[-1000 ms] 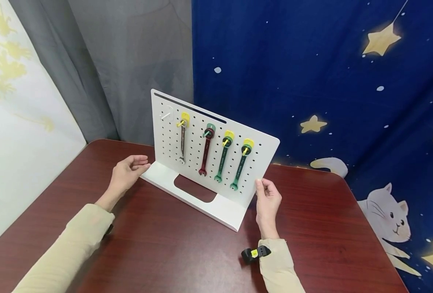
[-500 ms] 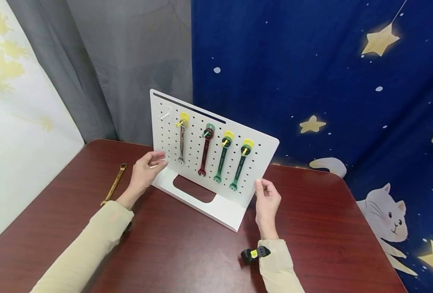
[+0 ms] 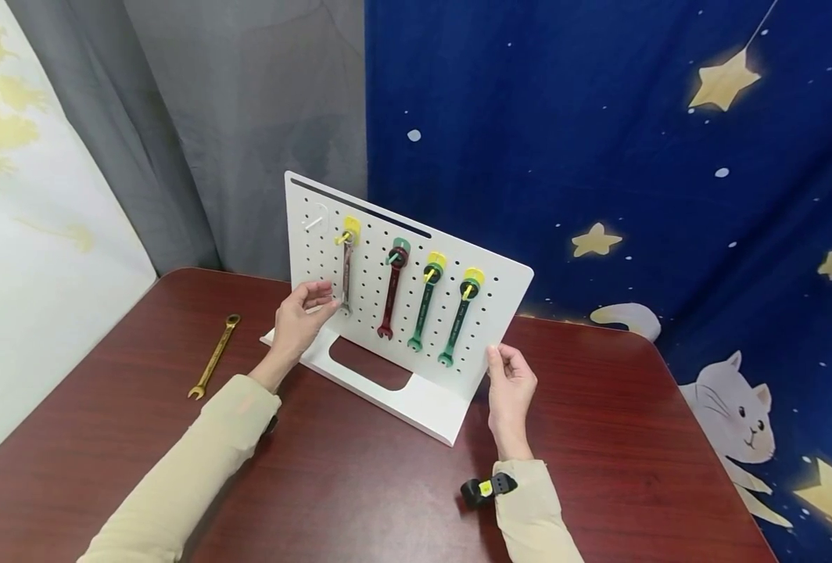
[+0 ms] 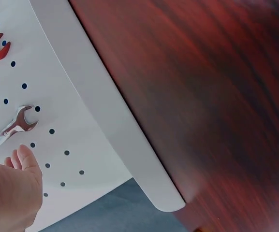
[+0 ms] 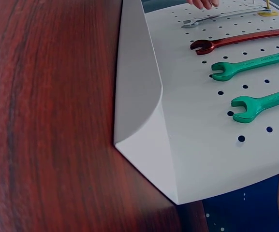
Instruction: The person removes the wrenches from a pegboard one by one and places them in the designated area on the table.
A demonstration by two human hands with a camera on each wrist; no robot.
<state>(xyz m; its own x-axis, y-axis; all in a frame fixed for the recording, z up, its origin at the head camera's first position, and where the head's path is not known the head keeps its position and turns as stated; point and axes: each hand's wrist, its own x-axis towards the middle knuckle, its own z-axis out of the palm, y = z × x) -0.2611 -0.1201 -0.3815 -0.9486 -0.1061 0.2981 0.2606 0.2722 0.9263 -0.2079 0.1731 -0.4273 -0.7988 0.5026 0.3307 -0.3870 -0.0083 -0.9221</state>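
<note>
A white pegboard stand stands on the table. From its yellow hook hangs a silver combination wrench, open end down. My left hand is at the lower end of this wrench, thumb and fingers spread apart. In the left wrist view the left fingertips are beside its shank. My right hand pinches the board's right edge between thumb and fingers. A red wrench, a green wrench and another green wrench hang to the right of the silver one.
A gold wrench lies on the dark red table, left of the stand. A white hook at the board's upper left bears nothing. Behind the table hang a grey curtain and a blue star-patterned curtain.
My left hand has moved right and up from the stand's left end to the silver wrench, uncovering the gold wrench on the table. My right hand stays on the board's edge.
</note>
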